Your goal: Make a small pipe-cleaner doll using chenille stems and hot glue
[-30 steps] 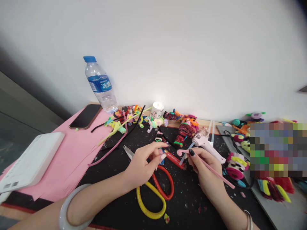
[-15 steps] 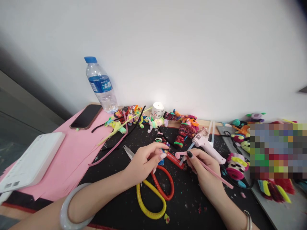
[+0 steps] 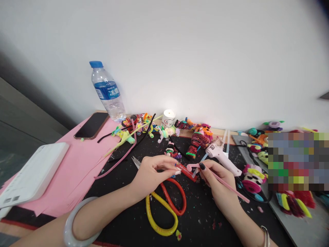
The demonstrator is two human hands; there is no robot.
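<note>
My right hand [image 3: 214,176] is closed in a pinch around a pink pipe cleaner [image 3: 231,188]. One end is curled into a small loop by the fingertips; the long tail runs out past the hand. My left hand [image 3: 156,175] has thumb and index finger pinched together at the near end of a red strip with white lettering [image 3: 185,171]. I cannot make out what lies between those fingertips. Scissors [image 3: 161,226] with red and yellow handles lie under and below the left hand. A translucent stick [image 3: 195,171] lies beside the right fingertips.
A pale glue gun [image 3: 223,159] lies beyond my right hand. Several pipe-cleaner figures [image 3: 199,139] line the wall, by a white roll [image 3: 169,118]. At left are a water bottle [image 3: 108,91], a phone [image 3: 92,126], pink paper [image 3: 84,154] and a white device [image 3: 36,171].
The left thumb and index finger have come together at the end of the red strip. My right hand and the pink pipe cleaner stay almost still.
</note>
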